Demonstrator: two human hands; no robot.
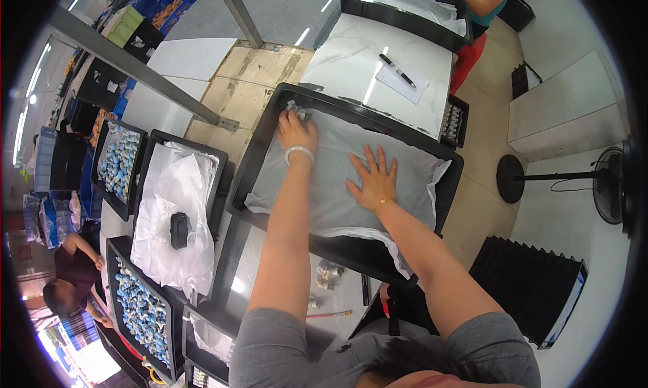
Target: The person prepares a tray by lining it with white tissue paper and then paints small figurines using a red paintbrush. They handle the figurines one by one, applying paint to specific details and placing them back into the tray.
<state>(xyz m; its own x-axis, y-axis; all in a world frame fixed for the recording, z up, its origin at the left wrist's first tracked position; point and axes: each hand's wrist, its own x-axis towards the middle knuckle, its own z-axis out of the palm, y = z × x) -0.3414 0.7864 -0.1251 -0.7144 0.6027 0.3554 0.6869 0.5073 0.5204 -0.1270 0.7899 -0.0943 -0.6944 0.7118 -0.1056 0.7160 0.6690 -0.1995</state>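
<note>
A black plastic tray sits at an angle in front of me, lined with a thin white sheet. The sheet bunches up at the far left corner and hangs over the tray's near edge on the right. My left hand, with a pale bangle on the wrist, presses on the sheet by that bunched corner, fingers stretched forward. Flat on the middle of the sheet, toward the right, lies my right hand with its fingers spread. Neither hand grips anything.
Left of the tray stands another black tray with white sheets and a small black object on them. Trays of blue-and-white pieces lie farther left. Beyond are a pen and paper. People work at left and far right; a fan stands right.
</note>
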